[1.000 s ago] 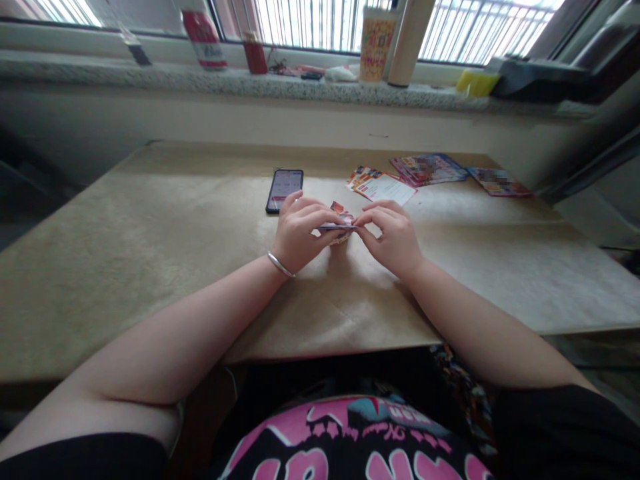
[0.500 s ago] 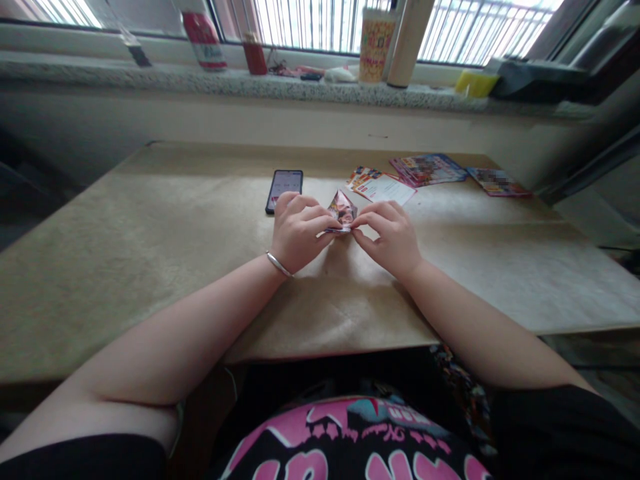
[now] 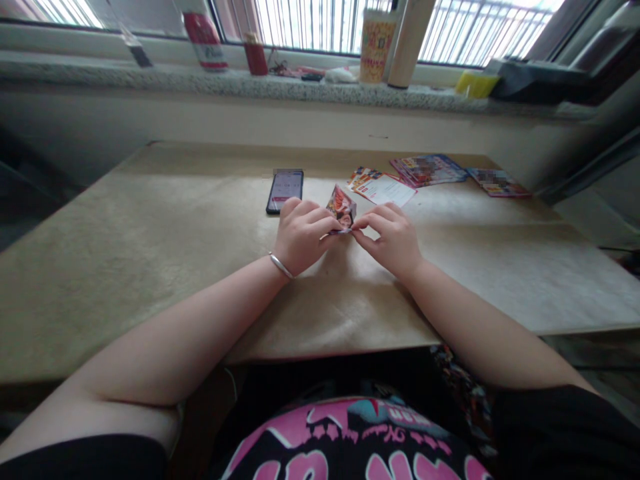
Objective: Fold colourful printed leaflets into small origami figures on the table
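Observation:
Between my hands is a small folded piece of printed paper [image 3: 342, 204], its pointed top tilted up and its lower edge toward me. My left hand [image 3: 306, 233], with a silver bangle at the wrist, pinches the paper's lower left part between thumb and fingers. At the lower right corner, my right hand [image 3: 390, 237] pinches the edge with thumb and index finger. The fingers cover part of the fold. Just beyond my left hand lies a phone [image 3: 286, 190] with a lit screen.
Behind my right hand lie white and orange printed sheets [image 3: 387, 190], a fanned stack of colourful sheets [image 3: 433, 170] and another small pile [image 3: 499, 182]. On the windowsill [image 3: 300, 83] stand a patterned cup [image 3: 376, 50], a red-topped bottle [image 3: 205, 40] and a yellow object [image 3: 477, 84].
My left hand has shifted slightly right and down, showing more of the phone. The paper's printed face is tipped a little more upright. My right hand has barely moved.

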`<state>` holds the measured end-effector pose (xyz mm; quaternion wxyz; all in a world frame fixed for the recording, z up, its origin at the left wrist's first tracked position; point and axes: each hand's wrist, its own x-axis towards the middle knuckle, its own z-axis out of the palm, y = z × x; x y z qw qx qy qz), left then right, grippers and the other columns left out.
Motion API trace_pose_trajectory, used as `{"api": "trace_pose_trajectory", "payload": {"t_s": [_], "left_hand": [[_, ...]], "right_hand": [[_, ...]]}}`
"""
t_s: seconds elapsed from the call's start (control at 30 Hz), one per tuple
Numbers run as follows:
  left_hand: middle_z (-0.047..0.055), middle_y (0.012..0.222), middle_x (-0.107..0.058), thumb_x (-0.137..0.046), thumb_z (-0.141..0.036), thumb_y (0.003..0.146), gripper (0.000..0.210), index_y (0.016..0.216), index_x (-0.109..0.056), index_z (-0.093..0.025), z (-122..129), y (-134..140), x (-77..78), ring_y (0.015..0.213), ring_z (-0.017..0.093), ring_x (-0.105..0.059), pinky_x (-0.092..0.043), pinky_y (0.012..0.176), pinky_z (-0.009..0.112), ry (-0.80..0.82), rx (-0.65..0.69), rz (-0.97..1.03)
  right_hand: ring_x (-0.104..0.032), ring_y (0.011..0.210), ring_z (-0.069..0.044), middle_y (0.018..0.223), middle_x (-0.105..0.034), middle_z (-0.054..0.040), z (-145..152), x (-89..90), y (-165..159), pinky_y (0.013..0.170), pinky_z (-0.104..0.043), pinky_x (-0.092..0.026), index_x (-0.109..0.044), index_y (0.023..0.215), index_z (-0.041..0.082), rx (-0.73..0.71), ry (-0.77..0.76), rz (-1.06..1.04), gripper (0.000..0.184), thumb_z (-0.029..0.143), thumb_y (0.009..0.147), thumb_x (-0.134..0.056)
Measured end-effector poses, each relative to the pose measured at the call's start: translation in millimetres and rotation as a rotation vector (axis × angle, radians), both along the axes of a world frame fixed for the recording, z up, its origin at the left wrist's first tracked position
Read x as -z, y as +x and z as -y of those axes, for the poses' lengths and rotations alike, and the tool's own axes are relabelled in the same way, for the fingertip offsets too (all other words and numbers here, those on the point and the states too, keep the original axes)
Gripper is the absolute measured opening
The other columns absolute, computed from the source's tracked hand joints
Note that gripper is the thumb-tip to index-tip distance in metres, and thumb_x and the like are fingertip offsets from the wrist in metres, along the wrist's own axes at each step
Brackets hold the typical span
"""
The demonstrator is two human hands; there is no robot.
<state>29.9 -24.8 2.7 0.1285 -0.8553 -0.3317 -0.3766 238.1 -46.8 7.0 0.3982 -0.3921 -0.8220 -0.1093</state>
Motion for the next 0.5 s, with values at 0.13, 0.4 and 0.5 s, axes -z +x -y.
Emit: {"api": "trace_pose_trajectory", "payload": {"t_s": [0.13,0.4,0.5], "left_hand": [[-0.001,0.088,-0.074,-0.058,-0.043,0.093,0.022,0.084,-0.072,-0.028,-0.3,0.3,1.1,0.085,0.020,-0.057,-0.032,0.085,0.041,0.011,0.010,0.010],[-0.001,0.088,-0.073,-0.058,-0.044,0.093,0.022,0.087,-0.072,-0.029,-1.7,-0.8,2.4,0.085,0.020,-0.058,-0.033,0.084,0.040,0.020,0.010,-0.006],[0.000,0.090,-0.073,-0.057,-0.044,0.093,0.022,0.089,-0.072,-0.029,-2.0,-0.5,3.0,0.086,0.020,-0.058,-0.034,0.085,0.041,-0.003,0.009,-0.014]], "right_hand": [[-0.057,0.086,-0.021,0.083,-0.067,-0.0039,0.2,-0.1,-0.5,0.082,-0.037,-0.047,-0.068,0.079,0.024,0.005,-0.019,0.023,0.014,0.030,0.090,-0.060],[-0.057,0.088,-0.022,0.085,-0.069,-0.0034,-1.1,0.0,1.3,0.083,-0.037,-0.046,-0.069,0.084,0.025,-0.001,-0.020,0.063,0.013,0.031,0.090,-0.060],[-0.057,0.087,-0.021,0.084,-0.070,-0.0027,-1.4,-0.3,2.1,0.083,-0.037,-0.046,-0.069,0.082,0.025,-0.002,-0.026,0.062,0.015,0.029,0.091,-0.058]]}}
